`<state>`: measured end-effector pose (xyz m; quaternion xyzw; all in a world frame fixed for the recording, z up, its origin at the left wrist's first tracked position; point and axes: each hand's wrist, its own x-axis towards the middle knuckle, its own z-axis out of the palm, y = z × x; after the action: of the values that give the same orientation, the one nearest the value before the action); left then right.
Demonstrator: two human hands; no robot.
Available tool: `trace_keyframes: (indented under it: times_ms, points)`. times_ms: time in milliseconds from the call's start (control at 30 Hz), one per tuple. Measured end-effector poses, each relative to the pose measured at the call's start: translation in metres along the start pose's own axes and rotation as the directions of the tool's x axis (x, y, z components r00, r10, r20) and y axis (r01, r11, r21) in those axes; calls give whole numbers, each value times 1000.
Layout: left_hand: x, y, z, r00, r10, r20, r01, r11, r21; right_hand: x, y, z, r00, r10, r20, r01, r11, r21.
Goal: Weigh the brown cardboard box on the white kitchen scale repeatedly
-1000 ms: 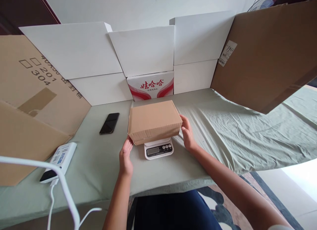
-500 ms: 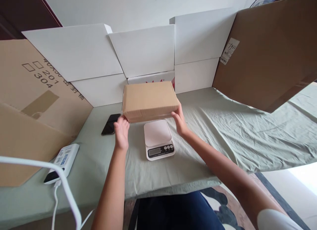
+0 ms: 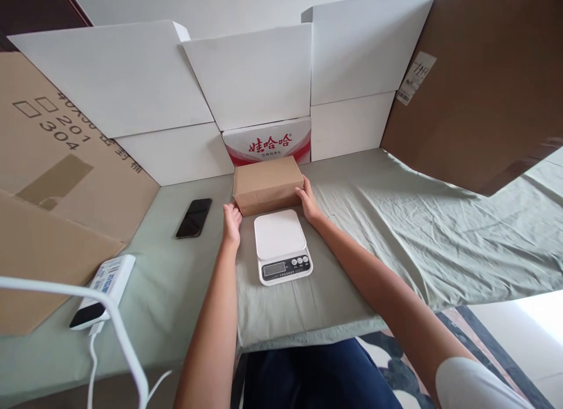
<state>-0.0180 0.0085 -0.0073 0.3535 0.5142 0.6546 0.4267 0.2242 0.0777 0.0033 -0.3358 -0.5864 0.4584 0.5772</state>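
Observation:
A closed brown cardboard box (image 3: 268, 186) sits behind the scale, low at the table surface, in front of a white and red carton. My left hand (image 3: 232, 222) grips its near left corner, and my right hand (image 3: 308, 201) holds its right end, thumb toward the front. Directly in front of the box lies a white kitchen scale (image 3: 280, 239) with nothing on its platform; its small display looks blank. To the left of my left hand is a black smartphone (image 3: 194, 217), lying flat.
White panels (image 3: 250, 80) stand along the back, with the white and red carton (image 3: 272, 140) below. Large cardboard sheets flank the left (image 3: 57, 162) and right (image 3: 475, 92). A white power bank (image 3: 105, 288) with a cable rests on the green cloth (image 3: 176, 291) at left.
Both hands have lowered the cardboard box from the air toward the cloth behind the scale. More of the white and red carton now shows. The view has shifted slightly.

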Motion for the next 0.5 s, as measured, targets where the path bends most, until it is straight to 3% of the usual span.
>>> trace_keyframes:
  times_ms: [100,267,367,500]
  points:
    - [1,11,-15,998,-5,-56,3,1000,-27,11,3,-17,984,123,-127,-115,991,72]
    - [-4,31,-40,977,112,-184,-136,983,-126,24,7,-65,892,269,-363,-224,961,162]
    - [-4,30,-38,975,128,-182,-152,980,-127,22,7,-70,911,281,-303,-239,956,169]
    - [-1,17,-19,997,40,-64,-43,998,-49,9,6,-41,975,220,-26,-214,965,154]
